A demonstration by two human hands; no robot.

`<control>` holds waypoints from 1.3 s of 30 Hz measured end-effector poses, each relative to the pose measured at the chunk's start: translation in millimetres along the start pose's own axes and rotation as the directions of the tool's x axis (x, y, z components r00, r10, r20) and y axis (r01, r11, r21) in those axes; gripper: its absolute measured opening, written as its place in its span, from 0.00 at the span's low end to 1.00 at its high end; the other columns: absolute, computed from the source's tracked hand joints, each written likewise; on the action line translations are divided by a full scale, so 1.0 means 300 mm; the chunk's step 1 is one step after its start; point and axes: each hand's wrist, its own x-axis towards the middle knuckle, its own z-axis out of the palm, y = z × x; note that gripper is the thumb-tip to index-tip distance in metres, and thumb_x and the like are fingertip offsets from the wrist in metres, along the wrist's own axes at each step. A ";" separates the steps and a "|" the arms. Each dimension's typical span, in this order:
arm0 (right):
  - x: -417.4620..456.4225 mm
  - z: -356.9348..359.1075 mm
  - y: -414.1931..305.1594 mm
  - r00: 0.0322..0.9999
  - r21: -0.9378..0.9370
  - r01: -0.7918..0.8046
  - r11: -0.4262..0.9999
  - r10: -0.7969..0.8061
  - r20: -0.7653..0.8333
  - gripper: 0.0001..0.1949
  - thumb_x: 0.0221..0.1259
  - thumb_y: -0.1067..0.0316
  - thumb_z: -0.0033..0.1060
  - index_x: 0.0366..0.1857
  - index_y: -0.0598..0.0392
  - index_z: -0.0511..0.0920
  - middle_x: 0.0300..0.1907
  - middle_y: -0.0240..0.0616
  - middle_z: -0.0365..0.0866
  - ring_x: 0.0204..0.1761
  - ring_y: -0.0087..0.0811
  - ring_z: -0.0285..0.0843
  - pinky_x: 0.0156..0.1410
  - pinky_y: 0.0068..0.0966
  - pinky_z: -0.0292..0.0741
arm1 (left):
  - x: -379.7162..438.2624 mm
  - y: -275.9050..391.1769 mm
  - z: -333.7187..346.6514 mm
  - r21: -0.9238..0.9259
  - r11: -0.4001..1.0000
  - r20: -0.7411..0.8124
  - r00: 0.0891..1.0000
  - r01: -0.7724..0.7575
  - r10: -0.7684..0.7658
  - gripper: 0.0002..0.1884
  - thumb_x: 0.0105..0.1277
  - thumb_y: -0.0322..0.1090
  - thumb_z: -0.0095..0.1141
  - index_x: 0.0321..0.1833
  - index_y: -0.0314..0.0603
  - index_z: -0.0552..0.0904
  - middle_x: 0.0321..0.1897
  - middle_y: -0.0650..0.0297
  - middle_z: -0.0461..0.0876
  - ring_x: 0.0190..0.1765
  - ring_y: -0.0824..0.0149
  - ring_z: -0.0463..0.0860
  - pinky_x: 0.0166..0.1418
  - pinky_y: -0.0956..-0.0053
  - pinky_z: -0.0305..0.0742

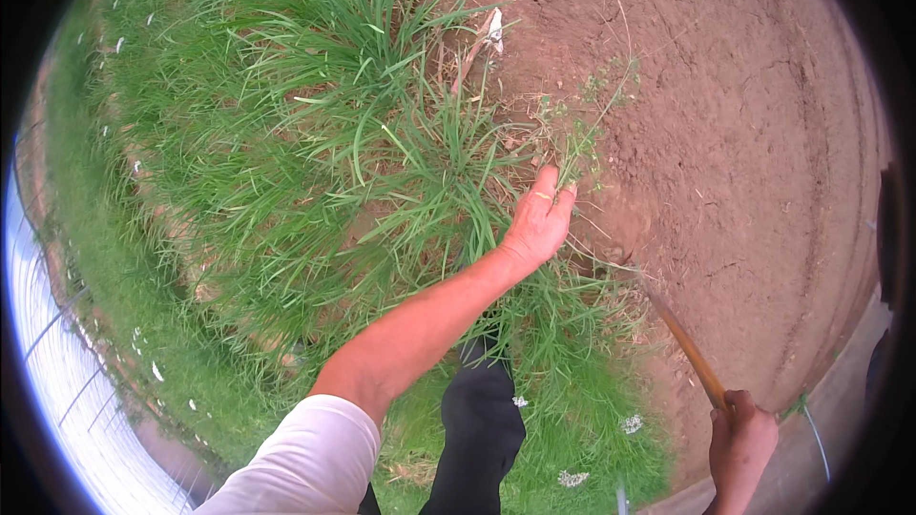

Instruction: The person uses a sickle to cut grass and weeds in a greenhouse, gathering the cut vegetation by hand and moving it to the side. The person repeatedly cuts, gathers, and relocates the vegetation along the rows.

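A thin leafy weed (pixel 594 132) with a long pale stem is gripped between the fingers of my left hand (pixel 540 222), which wears a ring. Thin pale roots or stems trail below that hand toward the soil. My right hand (pixel 741 436), low on the right, is closed around the wooden handle (pixel 688 347) of a tool. The handle slants up and left to the bed's edge; its working end is blurred and I cannot tell its shape. Green strap-leaved plants (pixel 458 157), like garlic chives, stand beside and under my left forearm.
Bare brown soil (pixel 730 121) stretches along the right. A torn whitish scrap (pixel 495 30) lies at the bed's edge. My dark-trousered leg (pixel 483 408) stands among the plants, near white flower heads (pixel 572 478). A pale curved sheet wall (pixel 64 400) with ribs runs along the far left.
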 end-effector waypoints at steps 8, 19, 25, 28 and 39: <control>-0.024 -0.003 -0.074 0.998 -0.079 -0.052 0.995 0.053 0.012 0.08 0.49 0.70 0.69 0.35 0.54 0.83 0.29 0.51 0.84 0.35 0.54 0.84 0.42 0.47 0.79 | -0.529 0.026 -0.296 -0.061 0.998 0.045 0.999 -0.007 0.010 0.15 0.78 0.44 0.49 0.47 0.36 0.69 0.27 0.59 0.72 0.32 0.65 0.70 0.40 0.62 0.72; 0.025 0.050 -0.165 0.991 -0.167 0.128 0.978 -0.132 -0.016 0.08 0.46 0.70 0.70 0.30 0.59 0.83 0.29 0.55 0.84 0.35 0.54 0.85 0.43 0.44 0.79 | -1.502 -0.307 -1.250 -0.113 0.973 -0.643 0.731 0.202 -0.226 0.06 0.78 0.35 0.52 0.46 0.42 0.73 0.30 0.76 0.69 0.32 0.80 0.65 0.34 0.79 0.64; 0.089 0.121 -0.209 0.995 -0.036 0.041 0.999 -0.038 0.092 0.06 0.48 0.75 0.66 0.27 0.66 0.80 0.18 0.53 0.79 0.17 0.46 0.82 0.22 0.41 0.78 | -2.010 -0.370 -1.667 -0.391 0.909 -0.872 0.260 0.143 -0.415 0.08 0.79 0.42 0.50 0.42 0.49 0.70 0.28 0.73 0.70 0.28 0.80 0.67 0.29 0.80 0.64; 0.123 0.191 -0.200 0.993 -0.038 0.100 0.994 -0.097 0.071 0.06 0.50 0.76 0.64 0.26 0.68 0.78 0.16 0.51 0.77 0.13 0.44 0.80 0.16 0.38 0.76 | -2.095 -0.427 -1.898 -0.377 0.925 -0.923 0.058 0.051 -0.379 0.10 0.79 0.44 0.48 0.39 0.51 0.68 0.26 0.72 0.69 0.27 0.79 0.67 0.28 0.80 0.63; 0.029 0.202 -0.333 0.983 -0.069 -0.110 0.992 0.119 0.140 0.08 0.55 0.70 0.65 0.26 0.65 0.79 0.16 0.50 0.79 0.14 0.43 0.82 0.19 0.37 0.79 | -1.786 -0.852 -2.496 -0.117 0.742 -0.978 0.055 0.660 -0.203 0.43 0.58 0.45 0.71 0.73 0.38 0.63 0.67 0.43 0.68 0.68 0.48 0.71 0.73 0.58 0.65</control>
